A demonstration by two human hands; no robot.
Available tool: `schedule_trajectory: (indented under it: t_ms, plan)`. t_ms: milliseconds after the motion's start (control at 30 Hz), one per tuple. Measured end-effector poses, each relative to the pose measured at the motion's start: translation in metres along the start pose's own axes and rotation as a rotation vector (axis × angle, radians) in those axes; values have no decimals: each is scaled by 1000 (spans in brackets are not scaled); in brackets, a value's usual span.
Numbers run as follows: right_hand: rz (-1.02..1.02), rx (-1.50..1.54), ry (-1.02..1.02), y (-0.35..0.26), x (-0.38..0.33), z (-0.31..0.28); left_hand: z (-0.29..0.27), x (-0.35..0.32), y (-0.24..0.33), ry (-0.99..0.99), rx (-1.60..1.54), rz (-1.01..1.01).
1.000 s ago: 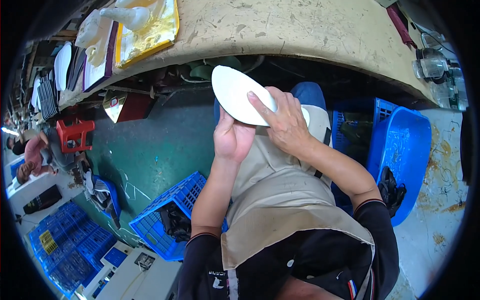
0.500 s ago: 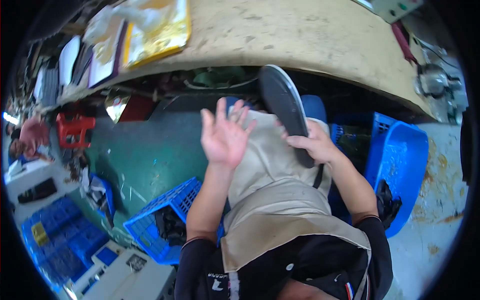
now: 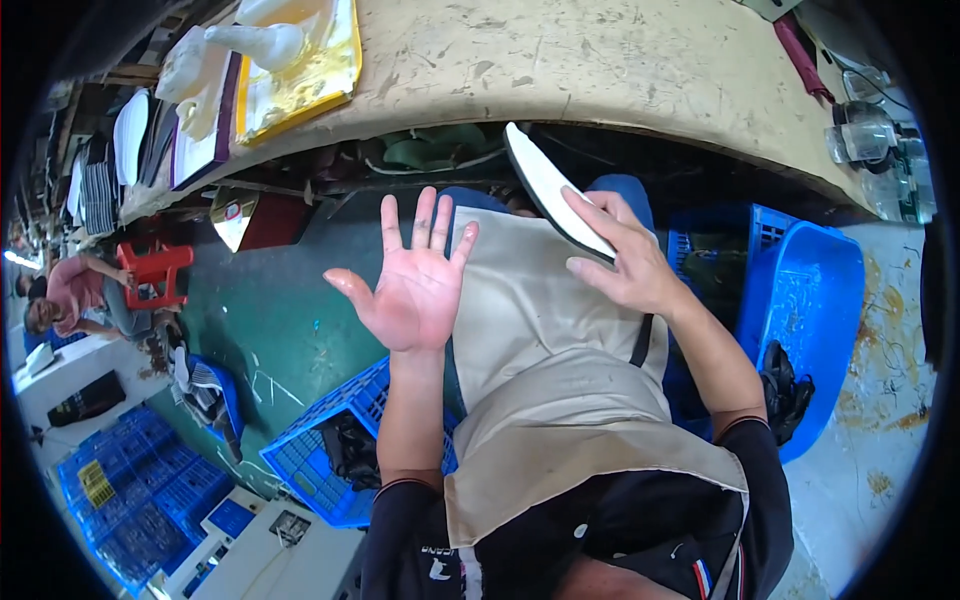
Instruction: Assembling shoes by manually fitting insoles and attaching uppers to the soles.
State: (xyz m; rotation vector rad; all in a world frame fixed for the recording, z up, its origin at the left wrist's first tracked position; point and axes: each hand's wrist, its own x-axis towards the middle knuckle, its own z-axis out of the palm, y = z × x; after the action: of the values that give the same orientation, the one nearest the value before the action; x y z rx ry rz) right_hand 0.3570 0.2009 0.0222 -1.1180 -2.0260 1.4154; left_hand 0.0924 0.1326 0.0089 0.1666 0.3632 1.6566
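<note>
A shoe sole (image 3: 550, 185), white on the face that shows and dark along its edge, is held up over my lap by my right hand (image 3: 638, 265). The fingers lie across its white face near the lower end, which they partly cover; the thumb is beside that end. My left hand (image 3: 415, 290) hangs in the air left of the sole, palm up, fingers spread, holding nothing. Below both hands lies my beige apron (image 3: 540, 290). The sole's far tip points at the front edge of the workbench (image 3: 560, 75).
Yellow-rimmed board (image 3: 345, 85) with pale residue and a whitish brush-like tool (image 3: 262, 45) lies on the bench's left. More soles (image 3: 130, 130) stand farther left. Blue crate (image 3: 325, 450) is at my left, blue basin (image 3: 825, 300) at my right. A person (image 3: 85, 290) sits by a red stool (image 3: 158, 272).
My right hand has turned the sole over, from its black face to its white one. My left hand has moved slightly left and down, its fingers now spread wider.
</note>
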Motion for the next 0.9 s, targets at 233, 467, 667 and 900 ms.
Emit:
schedule_trajectory:
  t_ms: [233,467,667,900]
  plan:
    - [-243,-683,74,-17,8,3,20,-5,4,-73,224,168]
    - [-149,-788,-118,-22,21,15,10,-3,10,-132,224,123]
    - [3,-4,-151,-20,8,4,18,9,15,-103,7,37]
    - [-211,115,155,-31,23,-21,10,4,29,-11,-24,97]
